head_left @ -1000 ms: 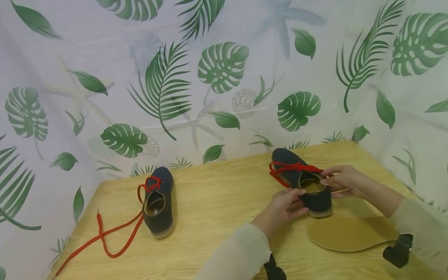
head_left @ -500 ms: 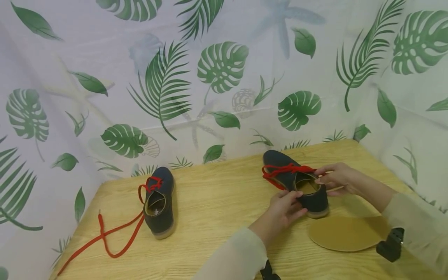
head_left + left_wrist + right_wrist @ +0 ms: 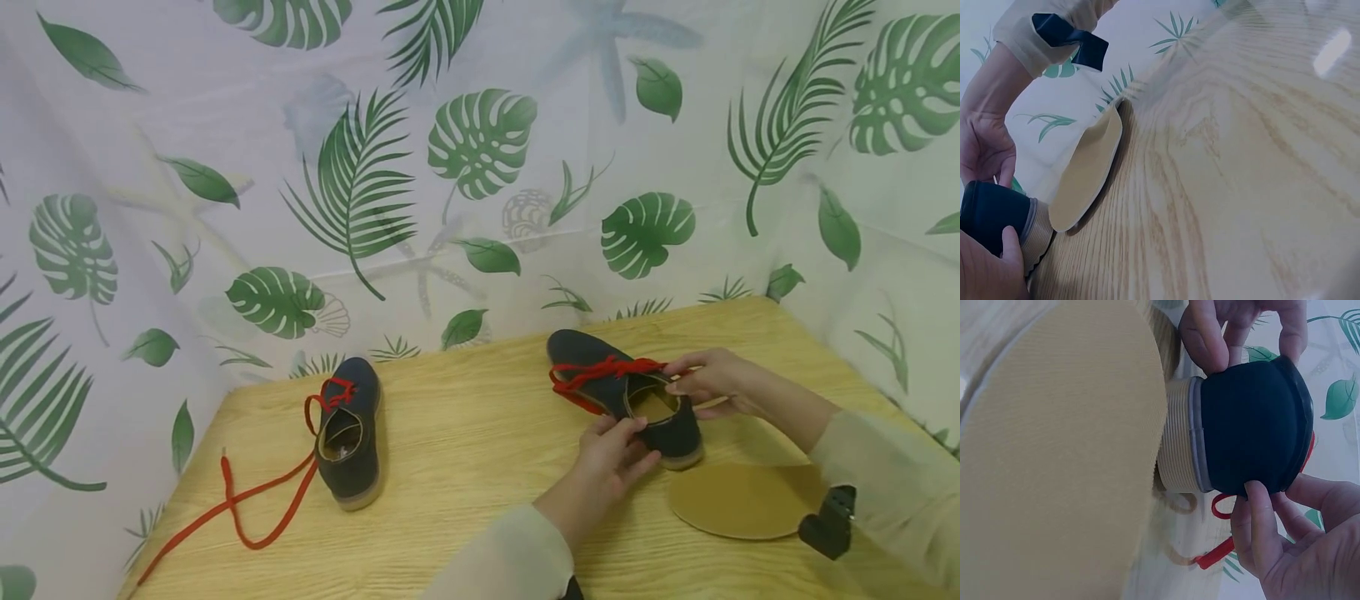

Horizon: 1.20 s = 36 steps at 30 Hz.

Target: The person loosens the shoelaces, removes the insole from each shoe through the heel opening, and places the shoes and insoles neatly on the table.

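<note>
A dark navy shoe (image 3: 581,348) with red laces (image 3: 611,367) sits at the right of the table, toe pointing away to the left. My left hand (image 3: 611,454) grips the left side of its heel, fingertips at the opening's rim. On the other side, my right hand (image 3: 716,383) pinches the collar near the lace ends. Tan lining shows inside the opening. From behind, the right wrist view shows the heel (image 3: 1247,425) between both hands, with the ridged pale sole (image 3: 1179,437) below it. A tan insole (image 3: 738,504) lies behind the heel, nearer to me.
The matching navy shoe (image 3: 348,479) stands at the left, its long red lace (image 3: 258,542) trailing across the wooden table (image 3: 465,433). A white leaf-print cloth (image 3: 480,233) hangs behind and along the sides. Black wrist mounts (image 3: 828,521) sit on the sleeves.
The held shoe has shifted left and turned slightly, its toe swinging left, with both hands moving along. The insole and the other shoe keep their places.
</note>
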Each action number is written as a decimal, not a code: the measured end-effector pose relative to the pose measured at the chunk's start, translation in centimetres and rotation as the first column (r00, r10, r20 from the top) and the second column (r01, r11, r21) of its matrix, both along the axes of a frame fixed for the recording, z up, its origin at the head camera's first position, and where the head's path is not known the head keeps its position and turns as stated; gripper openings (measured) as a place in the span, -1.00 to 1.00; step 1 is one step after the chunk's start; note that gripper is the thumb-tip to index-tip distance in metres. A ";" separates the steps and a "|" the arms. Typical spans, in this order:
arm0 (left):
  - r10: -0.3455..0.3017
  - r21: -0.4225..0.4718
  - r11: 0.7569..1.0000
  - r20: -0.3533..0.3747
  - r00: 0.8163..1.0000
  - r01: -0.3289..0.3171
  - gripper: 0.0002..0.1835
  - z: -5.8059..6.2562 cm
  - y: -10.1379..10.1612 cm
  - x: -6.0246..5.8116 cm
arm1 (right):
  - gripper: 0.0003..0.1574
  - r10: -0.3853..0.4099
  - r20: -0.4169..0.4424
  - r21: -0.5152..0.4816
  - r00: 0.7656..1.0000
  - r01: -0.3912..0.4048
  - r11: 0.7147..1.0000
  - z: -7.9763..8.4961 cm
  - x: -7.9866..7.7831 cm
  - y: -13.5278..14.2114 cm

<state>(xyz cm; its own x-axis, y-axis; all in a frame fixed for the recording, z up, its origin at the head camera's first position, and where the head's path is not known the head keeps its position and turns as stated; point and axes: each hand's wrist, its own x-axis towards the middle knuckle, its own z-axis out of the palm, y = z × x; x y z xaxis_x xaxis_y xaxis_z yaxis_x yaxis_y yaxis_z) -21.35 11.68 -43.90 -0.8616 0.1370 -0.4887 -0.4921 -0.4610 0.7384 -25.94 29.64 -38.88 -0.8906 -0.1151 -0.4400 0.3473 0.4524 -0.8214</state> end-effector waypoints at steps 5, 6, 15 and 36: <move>0.059 0.007 0.998 0.027 0.998 -0.059 -0.30 0.2 -0.1 0.5 | -0.37 0.039 -0.002 0.026 0.999 -0.039 0.999 0.2 -0.5 -0.9; 0.073 0.007 0.997 0.032 0.997 -0.074 -0.32 0.2 -0.1 0.6 | -0.37 0.043 0.000 0.032 0.999 -0.043 0.999 0.3 -0.7 -1.1; 0.201 -0.013 0.980 0.021 0.979 -0.200 -0.39 0.6 0.2 1.9 | -0.43 0.034 0.013 0.042 0.999 -0.035 0.998 0.1 -1.2 -2.6; 0.326 0.002 0.945 0.059 0.944 -0.326 -0.57 1.0 2.0 2.5 | -0.45 -0.443 0.380 -0.480 0.812 0.583 0.656 -0.4 6.5 -4.4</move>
